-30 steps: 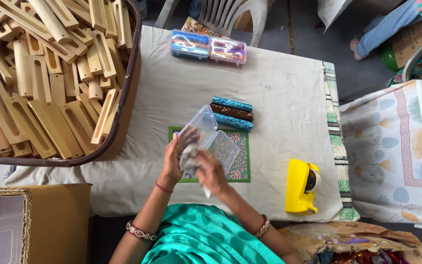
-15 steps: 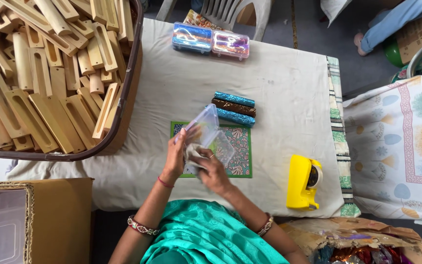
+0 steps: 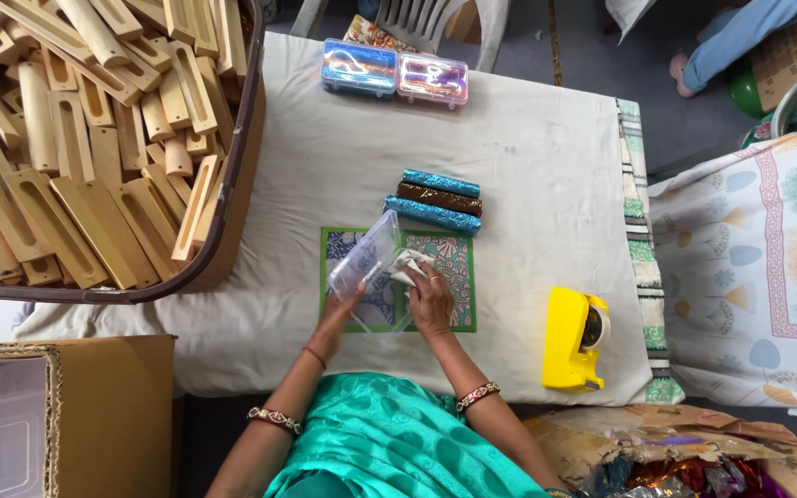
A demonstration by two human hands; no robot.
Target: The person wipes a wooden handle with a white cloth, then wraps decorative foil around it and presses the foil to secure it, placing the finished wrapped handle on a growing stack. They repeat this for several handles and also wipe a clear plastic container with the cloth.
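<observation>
Person's left hand [image 3: 339,309] grips the near edge of a clear plastic box [image 3: 364,255], tilting it up w/ the open side facing right, so the other hand can get in. Right hand [image 3: 431,304] is closed on a crumpled white cloth [image 3: 408,266] pressed at the box mouth. Both sit over a green patterned mat [image 3: 449,277] that marks the work spot. 3 foil-wrapped sticks [image 3: 438,201] lie just beyond, w/in reach; yellow tape dispenser [image 3: 572,338] sits to the right.

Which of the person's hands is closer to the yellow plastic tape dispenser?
The right hand. It rests on the green patterned mat, just left of the yellow plastic tape dispenser. The left hand is farther left, holding the clear plastic box.
</observation>
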